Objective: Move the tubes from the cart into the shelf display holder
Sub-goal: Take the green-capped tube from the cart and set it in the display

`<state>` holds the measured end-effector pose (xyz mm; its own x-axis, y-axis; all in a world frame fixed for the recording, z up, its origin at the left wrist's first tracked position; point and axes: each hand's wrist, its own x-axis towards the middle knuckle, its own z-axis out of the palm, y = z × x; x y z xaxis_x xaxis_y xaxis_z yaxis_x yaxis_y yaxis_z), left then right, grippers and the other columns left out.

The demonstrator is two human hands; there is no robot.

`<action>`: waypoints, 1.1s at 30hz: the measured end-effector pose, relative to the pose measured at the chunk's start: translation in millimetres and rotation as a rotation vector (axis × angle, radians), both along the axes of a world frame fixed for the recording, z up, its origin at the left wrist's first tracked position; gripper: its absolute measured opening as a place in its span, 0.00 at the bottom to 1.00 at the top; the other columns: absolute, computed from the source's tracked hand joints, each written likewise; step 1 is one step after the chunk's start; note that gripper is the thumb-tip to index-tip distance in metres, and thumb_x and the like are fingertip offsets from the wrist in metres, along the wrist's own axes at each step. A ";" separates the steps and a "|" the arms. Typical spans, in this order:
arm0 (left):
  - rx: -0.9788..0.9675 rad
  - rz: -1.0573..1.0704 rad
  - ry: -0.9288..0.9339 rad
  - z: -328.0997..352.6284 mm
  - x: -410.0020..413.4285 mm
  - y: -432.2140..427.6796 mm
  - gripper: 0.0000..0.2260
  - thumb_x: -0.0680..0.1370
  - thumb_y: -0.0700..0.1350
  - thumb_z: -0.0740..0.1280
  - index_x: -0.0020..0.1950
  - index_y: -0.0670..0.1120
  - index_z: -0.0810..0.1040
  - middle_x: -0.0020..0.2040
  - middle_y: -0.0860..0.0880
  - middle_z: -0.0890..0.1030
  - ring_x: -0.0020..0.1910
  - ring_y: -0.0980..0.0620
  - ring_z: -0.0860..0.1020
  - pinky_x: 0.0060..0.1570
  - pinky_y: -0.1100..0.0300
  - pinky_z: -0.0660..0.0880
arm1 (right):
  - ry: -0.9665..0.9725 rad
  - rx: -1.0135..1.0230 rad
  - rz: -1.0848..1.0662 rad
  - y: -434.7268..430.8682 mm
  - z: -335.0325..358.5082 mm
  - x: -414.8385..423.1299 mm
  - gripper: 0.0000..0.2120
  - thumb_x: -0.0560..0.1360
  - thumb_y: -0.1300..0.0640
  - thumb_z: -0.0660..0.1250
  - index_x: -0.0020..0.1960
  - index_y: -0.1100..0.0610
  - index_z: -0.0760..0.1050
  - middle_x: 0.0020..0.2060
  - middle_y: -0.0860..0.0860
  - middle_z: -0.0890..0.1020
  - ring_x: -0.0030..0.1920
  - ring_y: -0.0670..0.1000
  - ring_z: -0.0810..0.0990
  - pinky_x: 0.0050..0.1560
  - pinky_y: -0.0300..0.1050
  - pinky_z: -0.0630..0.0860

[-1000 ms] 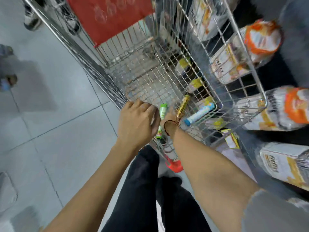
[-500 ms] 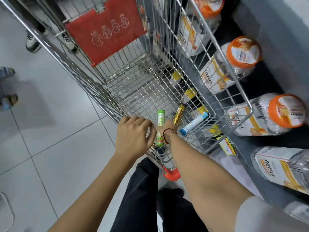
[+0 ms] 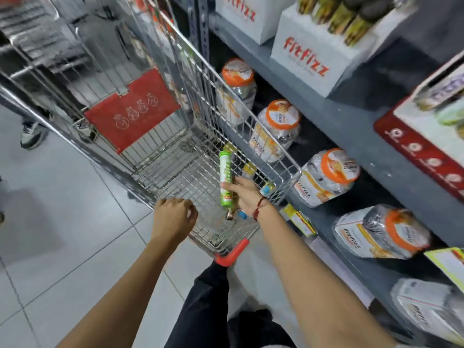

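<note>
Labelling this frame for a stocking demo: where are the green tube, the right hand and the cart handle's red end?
green tube (image 3: pixel 225 172): head view, upper body.
right hand (image 3: pixel 244 194): head view, its middle.
red end (image 3: pixel 232 253): head view, plastic grip.

Shiny metal wire cart (image 3: pixel 273 144); glossy plastic green tube (image 3: pixel 225 177).

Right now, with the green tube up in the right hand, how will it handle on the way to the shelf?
The green tube looks like a rigid cylinder, so it probably won't flex. The right hand pinches it low on a glossy label, so it may slip or swing. Being round, it would likely roll if laid on the shelf.
</note>
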<state>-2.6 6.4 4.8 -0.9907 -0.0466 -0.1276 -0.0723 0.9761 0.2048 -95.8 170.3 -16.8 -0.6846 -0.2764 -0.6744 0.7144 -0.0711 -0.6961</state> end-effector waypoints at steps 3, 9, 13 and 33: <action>0.011 -0.006 -0.034 4.3 -0.1 7.2 0.05 0.67 0.39 0.72 0.32 0.42 0.79 0.30 0.44 0.81 0.32 0.43 0.78 0.40 0.50 0.69 | -0.013 -0.153 -0.151 24.7 32.9 4.5 0.12 0.77 0.68 0.60 0.60 0.65 0.70 0.41 0.55 0.77 0.40 0.51 0.76 0.42 0.43 0.76; 0.090 -0.140 0.022 21.6 -21.1 53.3 0.03 0.66 0.38 0.72 0.34 0.45 0.81 0.34 0.44 0.83 0.31 0.43 0.79 0.34 0.55 0.71 | 0.115 -0.287 -0.357 100.9 103.3 21.9 0.08 0.78 0.67 0.55 0.49 0.62 0.73 0.39 0.57 0.78 0.31 0.50 0.81 0.32 0.39 0.79; 0.187 -0.330 0.089 38.8 -51.7 112.7 0.07 0.67 0.44 0.63 0.36 0.46 0.81 0.35 0.45 0.83 0.31 0.43 0.79 0.30 0.54 0.76 | 0.243 -0.326 -0.496 163.4 145.7 54.6 0.11 0.77 0.68 0.55 0.52 0.63 0.75 0.37 0.54 0.84 0.31 0.50 0.83 0.33 0.43 0.80; 0.467 -1.113 0.356 131.2 -62.8 401.4 0.16 0.73 0.46 0.57 0.54 0.41 0.78 0.49 0.43 0.81 0.49 0.41 0.77 0.45 0.48 0.75 | 0.565 -0.122 -1.198 347.2 213.9 164.3 0.12 0.78 0.67 0.59 0.59 0.64 0.75 0.47 0.57 0.81 0.49 0.53 0.78 0.55 0.47 0.74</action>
<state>-65.4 407.8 136.0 -0.4472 0.8117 0.3757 0.8720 0.3021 0.3853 68.5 517.5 197.0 -0.7216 0.6519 -0.2332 -0.2163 -0.5322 -0.8185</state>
